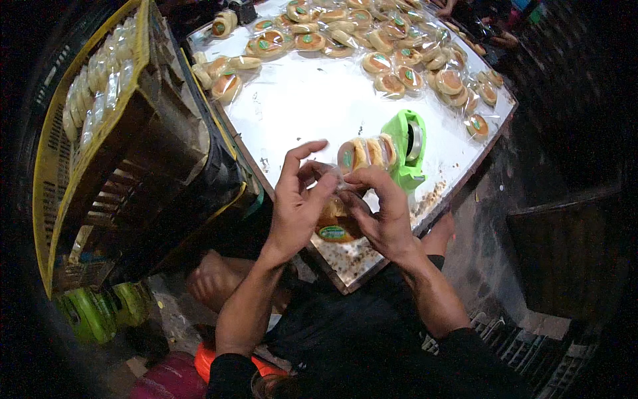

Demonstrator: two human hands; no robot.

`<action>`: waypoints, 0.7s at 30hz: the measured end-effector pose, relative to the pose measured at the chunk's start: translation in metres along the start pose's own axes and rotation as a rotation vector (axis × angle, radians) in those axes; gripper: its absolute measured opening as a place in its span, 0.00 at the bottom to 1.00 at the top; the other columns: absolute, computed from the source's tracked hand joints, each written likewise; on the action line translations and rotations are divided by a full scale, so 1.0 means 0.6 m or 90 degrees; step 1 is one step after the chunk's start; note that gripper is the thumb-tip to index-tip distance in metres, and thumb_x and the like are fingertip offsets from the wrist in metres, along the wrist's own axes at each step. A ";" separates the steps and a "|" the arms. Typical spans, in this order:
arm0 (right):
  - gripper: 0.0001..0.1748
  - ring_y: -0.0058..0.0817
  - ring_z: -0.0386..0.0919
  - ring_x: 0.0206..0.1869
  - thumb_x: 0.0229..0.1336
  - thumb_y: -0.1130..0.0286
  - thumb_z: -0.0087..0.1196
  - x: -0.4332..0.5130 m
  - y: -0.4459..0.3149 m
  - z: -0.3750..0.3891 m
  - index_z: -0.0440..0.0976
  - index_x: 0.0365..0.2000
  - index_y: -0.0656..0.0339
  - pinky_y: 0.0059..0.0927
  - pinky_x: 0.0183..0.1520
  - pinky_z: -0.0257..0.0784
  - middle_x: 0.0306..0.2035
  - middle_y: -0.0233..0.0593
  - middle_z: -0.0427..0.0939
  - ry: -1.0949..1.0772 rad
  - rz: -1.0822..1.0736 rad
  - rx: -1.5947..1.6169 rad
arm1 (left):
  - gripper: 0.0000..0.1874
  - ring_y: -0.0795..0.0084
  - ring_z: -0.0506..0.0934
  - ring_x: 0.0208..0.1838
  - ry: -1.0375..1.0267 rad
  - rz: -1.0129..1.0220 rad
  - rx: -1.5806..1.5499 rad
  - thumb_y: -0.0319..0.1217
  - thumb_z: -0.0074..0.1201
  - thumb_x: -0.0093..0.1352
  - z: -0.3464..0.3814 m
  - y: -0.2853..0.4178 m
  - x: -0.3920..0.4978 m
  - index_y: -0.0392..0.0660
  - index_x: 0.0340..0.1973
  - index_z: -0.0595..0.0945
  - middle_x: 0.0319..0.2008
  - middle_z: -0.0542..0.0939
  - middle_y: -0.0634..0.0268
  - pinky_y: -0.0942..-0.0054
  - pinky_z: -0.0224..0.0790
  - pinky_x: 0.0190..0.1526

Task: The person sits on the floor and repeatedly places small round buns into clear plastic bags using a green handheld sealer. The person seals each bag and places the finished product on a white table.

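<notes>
My left hand [301,204] and my right hand [384,214] pinch the gathered top of a clear plastic bag between their fingertips. Below them hangs the bagged round bun [339,227], browned and bearing a green label, over the table's near corner. Just beyond my fingers several wrapped buns [366,153] stand on edge in a row. They lean beside a green tape dispenser [402,174] with a roll of tape in it. My fingers partly cover the bag's neck.
Many wrapped buns [349,25] lie across the far side of the white table [309,95]. A yellow plastic crate [42,199] with packed buns stands at left. Another person's hand [506,39] shows at the top right. A dark crate [528,354] lies low at right.
</notes>
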State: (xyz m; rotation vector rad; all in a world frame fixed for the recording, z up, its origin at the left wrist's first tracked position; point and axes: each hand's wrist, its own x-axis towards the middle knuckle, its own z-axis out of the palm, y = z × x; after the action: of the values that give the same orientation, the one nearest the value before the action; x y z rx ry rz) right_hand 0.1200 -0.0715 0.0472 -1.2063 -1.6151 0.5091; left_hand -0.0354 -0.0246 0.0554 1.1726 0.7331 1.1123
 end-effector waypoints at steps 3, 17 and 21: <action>0.26 0.44 0.79 0.44 0.45 0.86 0.61 0.003 -0.017 -0.008 0.75 0.49 0.61 0.41 0.45 0.75 0.40 0.46 0.79 -0.038 0.024 -0.006 | 0.26 0.82 0.76 0.37 0.080 -0.006 0.012 0.21 0.57 0.71 0.003 -0.017 -0.013 0.35 0.61 0.64 0.32 0.78 0.65 0.82 0.71 0.39; 0.19 0.41 0.78 0.36 0.48 0.87 0.59 -0.004 -0.011 0.006 0.79 0.42 0.59 0.37 0.38 0.73 0.36 0.44 0.77 -0.031 -0.046 -0.037 | 0.32 0.77 0.80 0.41 0.032 0.020 0.054 0.20 0.56 0.70 -0.018 -0.024 -0.023 0.35 0.66 0.59 0.38 0.81 0.60 0.81 0.75 0.43; 0.15 0.40 0.77 0.36 0.50 0.87 0.59 -0.003 -0.015 0.005 0.79 0.37 0.60 0.35 0.39 0.73 0.33 0.42 0.75 0.027 -0.028 -0.075 | 0.33 0.78 0.80 0.41 0.049 0.045 0.023 0.20 0.58 0.69 -0.008 -0.020 -0.029 0.35 0.66 0.59 0.37 0.81 0.61 0.80 0.75 0.44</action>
State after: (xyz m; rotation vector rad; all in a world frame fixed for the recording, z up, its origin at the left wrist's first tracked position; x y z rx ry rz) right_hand 0.1133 -0.0764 0.0525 -1.2570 -1.6511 0.3615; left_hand -0.0418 -0.0392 0.0413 1.1992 0.7784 1.2128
